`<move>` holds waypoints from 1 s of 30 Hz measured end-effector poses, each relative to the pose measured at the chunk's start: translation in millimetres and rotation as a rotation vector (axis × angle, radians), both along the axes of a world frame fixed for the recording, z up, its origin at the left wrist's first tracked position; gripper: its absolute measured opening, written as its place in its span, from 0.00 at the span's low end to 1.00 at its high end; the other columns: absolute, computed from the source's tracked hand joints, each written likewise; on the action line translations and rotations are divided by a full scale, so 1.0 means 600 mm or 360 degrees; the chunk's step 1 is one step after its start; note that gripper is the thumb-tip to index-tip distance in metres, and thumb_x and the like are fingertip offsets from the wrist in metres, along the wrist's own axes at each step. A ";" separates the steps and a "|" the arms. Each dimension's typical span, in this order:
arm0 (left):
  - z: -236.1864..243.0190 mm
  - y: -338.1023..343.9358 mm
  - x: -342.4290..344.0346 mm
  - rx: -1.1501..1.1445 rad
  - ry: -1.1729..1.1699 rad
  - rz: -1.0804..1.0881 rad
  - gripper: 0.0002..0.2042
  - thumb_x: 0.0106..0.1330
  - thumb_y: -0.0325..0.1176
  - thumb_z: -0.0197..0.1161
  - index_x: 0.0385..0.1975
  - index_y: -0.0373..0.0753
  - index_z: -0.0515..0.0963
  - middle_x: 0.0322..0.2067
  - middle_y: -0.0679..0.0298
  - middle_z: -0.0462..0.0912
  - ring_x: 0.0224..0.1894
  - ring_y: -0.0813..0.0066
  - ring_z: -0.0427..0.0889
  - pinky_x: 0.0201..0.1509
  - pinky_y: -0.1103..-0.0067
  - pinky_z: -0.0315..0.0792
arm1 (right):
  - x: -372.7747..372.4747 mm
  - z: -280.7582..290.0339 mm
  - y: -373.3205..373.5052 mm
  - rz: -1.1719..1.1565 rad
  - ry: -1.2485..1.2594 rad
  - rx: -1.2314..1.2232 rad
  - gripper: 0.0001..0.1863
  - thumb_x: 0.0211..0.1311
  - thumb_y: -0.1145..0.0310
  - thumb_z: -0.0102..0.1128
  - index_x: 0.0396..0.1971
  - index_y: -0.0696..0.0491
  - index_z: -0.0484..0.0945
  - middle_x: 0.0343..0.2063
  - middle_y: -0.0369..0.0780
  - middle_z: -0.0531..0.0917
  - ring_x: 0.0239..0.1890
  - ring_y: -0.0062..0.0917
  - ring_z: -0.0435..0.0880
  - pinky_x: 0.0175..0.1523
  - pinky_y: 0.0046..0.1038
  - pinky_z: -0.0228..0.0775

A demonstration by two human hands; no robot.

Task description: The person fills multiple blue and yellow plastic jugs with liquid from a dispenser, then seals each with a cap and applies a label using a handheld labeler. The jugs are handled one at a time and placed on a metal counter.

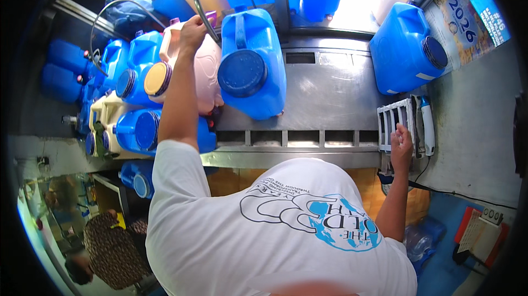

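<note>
My left hand (192, 34) reaches forward, closed at a dark hose (199, 0) that curves down from above; its fingertips are partly hidden. Beside it stand a pink jug (206, 70) with a purple cap and a large blue jug (264, 37) with a round dark blue lid (242, 73) facing me. The hose's lower end meets the gap between these two jugs. At the right, my right hand (402, 141) is closed, fingers curled, at the edge of a white slotted rack (387, 125). Whatever it holds, if anything, is hidden. A white and blue handheld device (426, 126) rests beside that rack.
Several blue and cream jugs crowd the left, including a blue jug (144, 67) with a handle. Another blue jug (400, 48) stands at the counter's right end. The metal counter (324, 87) has a slotted front edge. More jugs line the back ledge. A power cable (467, 192) runs along the right wall.
</note>
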State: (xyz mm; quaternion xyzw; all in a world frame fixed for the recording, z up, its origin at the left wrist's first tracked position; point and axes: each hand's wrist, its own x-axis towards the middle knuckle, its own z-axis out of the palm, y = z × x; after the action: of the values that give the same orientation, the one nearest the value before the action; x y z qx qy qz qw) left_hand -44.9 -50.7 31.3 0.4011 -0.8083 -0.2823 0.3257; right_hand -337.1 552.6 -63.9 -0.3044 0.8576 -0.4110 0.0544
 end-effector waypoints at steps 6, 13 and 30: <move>0.000 -0.074 -0.130 -0.0300 -0.0637 0.0068 0.18 0.57 0.51 0.62 0.37 0.45 0.85 0.37 0.60 0.86 0.40 0.63 0.86 0.49 0.70 0.77 | 0.061 -0.007 0.013 -0.0089 -0.0047 0.0248 0.16 0.62 0.71 0.57 0.50 0.56 0.75 0.47 0.42 0.78 0.45 0.32 0.78 0.52 0.32 0.70; 0.022 -0.112 -0.133 0.0304 -0.0397 -0.0782 0.13 0.67 0.38 0.63 0.41 0.34 0.82 0.33 0.65 0.84 0.36 0.78 0.80 0.44 0.80 0.74 | 0.082 -0.027 0.026 -0.0216 -0.0068 0.0318 0.16 0.61 0.70 0.58 0.49 0.55 0.75 0.46 0.42 0.78 0.46 0.32 0.79 0.51 0.32 0.70; -0.041 -0.137 -0.155 0.0804 -0.0052 -0.0925 0.25 0.63 0.37 0.67 0.58 0.35 0.71 0.46 0.57 0.80 0.48 0.75 0.77 0.52 0.81 0.73 | -0.151 0.003 0.117 -0.0974 0.0402 0.1152 0.32 0.56 0.64 0.62 0.61 0.53 0.65 0.56 0.49 0.74 0.59 0.44 0.72 0.61 0.41 0.66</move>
State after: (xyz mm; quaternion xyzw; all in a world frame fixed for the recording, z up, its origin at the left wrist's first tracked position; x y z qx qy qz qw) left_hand -138.1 -133.2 6.9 0.2273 -0.7983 -0.5468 0.1102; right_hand -427.7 622.8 -62.1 -0.0473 0.9954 -0.0436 -0.0710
